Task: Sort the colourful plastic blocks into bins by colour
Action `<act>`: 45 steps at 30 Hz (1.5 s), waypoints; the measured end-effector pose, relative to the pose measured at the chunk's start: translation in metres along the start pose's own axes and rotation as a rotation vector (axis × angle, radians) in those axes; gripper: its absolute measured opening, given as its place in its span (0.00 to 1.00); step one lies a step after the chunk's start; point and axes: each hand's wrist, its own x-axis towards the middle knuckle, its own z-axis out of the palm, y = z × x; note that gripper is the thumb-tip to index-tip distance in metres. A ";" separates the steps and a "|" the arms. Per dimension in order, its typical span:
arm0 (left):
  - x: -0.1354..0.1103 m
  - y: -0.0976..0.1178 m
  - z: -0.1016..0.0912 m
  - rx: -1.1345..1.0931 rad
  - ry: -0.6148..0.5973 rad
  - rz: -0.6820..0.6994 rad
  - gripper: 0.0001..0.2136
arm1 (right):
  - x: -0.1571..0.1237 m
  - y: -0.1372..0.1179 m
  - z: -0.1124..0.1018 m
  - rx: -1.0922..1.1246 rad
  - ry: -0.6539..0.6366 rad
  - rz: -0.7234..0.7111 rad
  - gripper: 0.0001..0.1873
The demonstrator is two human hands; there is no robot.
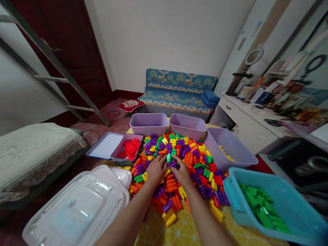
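Note:
A heap of plastic building blocks in red, orange, yellow, green and purple covers the middle of the table. Over it, my left hand has its fingers closed at a green building block. From the other side my right hand meets the same green block with its index fingertip, its thumb lower down. A purple block shows between that thumb and index finger; whether they touch it is unclear. My left thumb is hidden.
Red blocks lie in a lidded box at left. Lilac bins stand behind the heap; another lilac bin holds yellow blocks. A blue bin at right holds green ones. White lids lie at front left.

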 end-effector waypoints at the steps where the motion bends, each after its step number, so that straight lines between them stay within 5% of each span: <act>1: 0.000 0.000 0.000 -0.002 0.004 -0.001 0.17 | -0.001 -0.003 0.001 0.071 0.026 0.014 0.25; 5: -0.001 0.000 0.001 -0.010 0.017 -0.004 0.18 | -0.007 -0.015 0.001 0.301 0.230 0.069 0.17; 10: -0.001 -0.004 0.005 -0.023 0.026 0.014 0.19 | -0.017 -0.034 -0.017 0.502 0.554 0.164 0.20; 15: -0.002 -0.005 0.006 -0.030 0.027 0.017 0.19 | -0.024 -0.056 -0.062 0.664 0.831 0.118 0.25; 22: -0.002 -0.001 0.000 -0.023 0.012 0.018 0.19 | -0.033 -0.037 -0.130 0.777 1.157 0.062 0.12; 27: -0.002 0.000 -0.001 -0.028 0.005 0.001 0.19 | -0.038 -0.030 -0.125 0.686 1.010 0.166 0.20; 33: -0.002 0.000 0.000 -0.034 0.010 0.014 0.18 | -0.041 -0.036 -0.067 0.583 0.619 0.277 0.26; 37: -0.002 -0.002 0.001 -0.024 0.017 0.021 0.18 | -0.037 -0.021 -0.039 0.350 0.451 0.211 0.27; 45: -0.002 0.003 -0.002 -0.082 0.023 -0.044 0.22 | -0.005 0.006 -0.017 -0.228 0.173 0.139 0.31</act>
